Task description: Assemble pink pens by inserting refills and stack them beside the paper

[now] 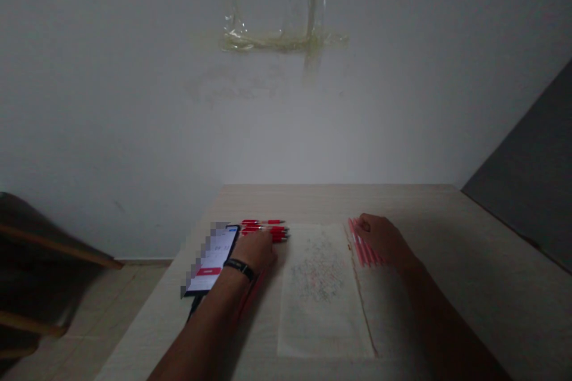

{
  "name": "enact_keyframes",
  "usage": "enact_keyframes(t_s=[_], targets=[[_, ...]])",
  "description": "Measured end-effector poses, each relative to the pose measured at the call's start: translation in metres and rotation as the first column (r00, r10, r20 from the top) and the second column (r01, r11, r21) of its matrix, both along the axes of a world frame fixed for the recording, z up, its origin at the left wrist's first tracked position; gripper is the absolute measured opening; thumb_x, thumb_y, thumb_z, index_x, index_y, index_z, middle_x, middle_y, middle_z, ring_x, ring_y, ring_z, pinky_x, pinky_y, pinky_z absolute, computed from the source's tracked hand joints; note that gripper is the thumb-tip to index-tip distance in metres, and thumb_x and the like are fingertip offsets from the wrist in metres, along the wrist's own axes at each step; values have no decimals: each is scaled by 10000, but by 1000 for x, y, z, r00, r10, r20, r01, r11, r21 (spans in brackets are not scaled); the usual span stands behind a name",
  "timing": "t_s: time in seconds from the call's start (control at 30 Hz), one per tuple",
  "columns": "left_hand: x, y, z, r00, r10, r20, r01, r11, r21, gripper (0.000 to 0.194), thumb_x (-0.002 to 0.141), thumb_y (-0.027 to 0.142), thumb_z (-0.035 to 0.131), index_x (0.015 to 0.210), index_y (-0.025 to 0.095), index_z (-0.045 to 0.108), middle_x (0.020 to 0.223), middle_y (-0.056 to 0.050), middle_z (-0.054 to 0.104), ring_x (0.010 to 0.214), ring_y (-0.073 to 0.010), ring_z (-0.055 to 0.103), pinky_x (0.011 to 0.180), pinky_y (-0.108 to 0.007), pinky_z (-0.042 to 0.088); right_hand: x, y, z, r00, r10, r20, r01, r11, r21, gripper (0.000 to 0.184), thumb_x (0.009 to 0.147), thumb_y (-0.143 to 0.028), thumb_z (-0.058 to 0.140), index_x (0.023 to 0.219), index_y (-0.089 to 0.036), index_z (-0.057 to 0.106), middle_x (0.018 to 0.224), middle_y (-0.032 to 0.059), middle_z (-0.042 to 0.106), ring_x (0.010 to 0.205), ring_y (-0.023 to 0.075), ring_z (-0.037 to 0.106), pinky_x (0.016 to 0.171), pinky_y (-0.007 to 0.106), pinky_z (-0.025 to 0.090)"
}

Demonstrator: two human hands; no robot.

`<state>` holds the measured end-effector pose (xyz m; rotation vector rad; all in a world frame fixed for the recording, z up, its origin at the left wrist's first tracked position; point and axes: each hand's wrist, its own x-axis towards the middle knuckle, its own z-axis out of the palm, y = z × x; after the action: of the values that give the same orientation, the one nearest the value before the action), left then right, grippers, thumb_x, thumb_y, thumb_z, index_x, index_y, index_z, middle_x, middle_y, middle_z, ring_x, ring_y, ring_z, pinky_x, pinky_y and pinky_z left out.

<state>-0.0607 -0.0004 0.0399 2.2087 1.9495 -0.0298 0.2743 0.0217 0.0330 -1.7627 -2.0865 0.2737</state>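
Note:
My left hand point(255, 250), with a black band on the wrist, rests curled on a cluster of red pens point(268, 230) lying on the table point(447, 232); its fingertips are hidden, so a grip is not visible. My right hand point(379, 239) lies with fingers curled over a row of several red pens point(363, 247) at the right edge of a scribbled sheet of paper point(319, 292). A phone point(212, 259) with a lit screen lies just left of my left wrist.
The pale wooden table stands against a white wall with old tape marks point(277, 41). A dark wooden chair point(40, 262) is on the left over a tiled floor. A dark panel point(531, 184) rises at the right.

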Motion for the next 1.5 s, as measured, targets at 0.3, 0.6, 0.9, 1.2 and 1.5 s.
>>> enact_keyframes(t_s=[0.3, 0.6, 0.9, 1.2, 1.5], targets=[[-4, 8, 5, 951, -61, 304, 52, 998, 37, 156, 737, 266, 596, 596, 203, 615, 634, -38, 683, 603, -177, 630, 580, -265, 420, -21, -7, -5, 975, 45, -217, -94, 971, -219, 255, 932, -357, 439, 804, -210, 604, 405, -54, 546, 298, 115, 476, 372, 191, 308], [17, 12, 12, 391, 53, 919, 36, 997, -73, 270, 797, 401, 613, 904, 154, 595, 614, 36, 574, 527, -100, 525, 528, -214, 408, -54, -8, 19, 960, 217, -177, -225, 974, -28, 175, 878, -327, 610, 784, -191, 668, 688, 11, 684, 594, 124, 603, 542, 218, 352], [31, 18, -12, 88, 96, 992, -52, 994, -91, 311, 778, 425, 692, 858, 172, 530, 672, -3, 672, 570, -126, 634, 542, -214, 451, -55, -5, -14, 790, 301, -534, -422, 899, -118, 304, 968, -334, 453, 837, -166, 669, 642, -11, 583, 572, 116, 528, 547, 219, 377], [39, 11, -8, 16, 126, 992, -58, 990, -125, 261, 767, 339, 702, 816, 174, 505, 783, -37, 717, 707, -175, 719, 707, -302, 555, -41, -7, -6, 820, 193, -538, -321, 935, -153, 213, 917, -335, 524, 816, -181, 632, 604, -38, 536, 446, 76, 437, 415, 179, 302], [48, -2, -2, 645, -202, 737, 60, 975, 215, 202, 869, 357, 623, 923, 168, 668, 796, -35, 690, 699, -156, 623, 649, -258, 453, -43, 0, -21, 799, 264, -540, -348, 936, -58, 299, 946, -358, 493, 779, -179, 664, 603, -23, 558, 524, 101, 503, 493, 201, 352]])
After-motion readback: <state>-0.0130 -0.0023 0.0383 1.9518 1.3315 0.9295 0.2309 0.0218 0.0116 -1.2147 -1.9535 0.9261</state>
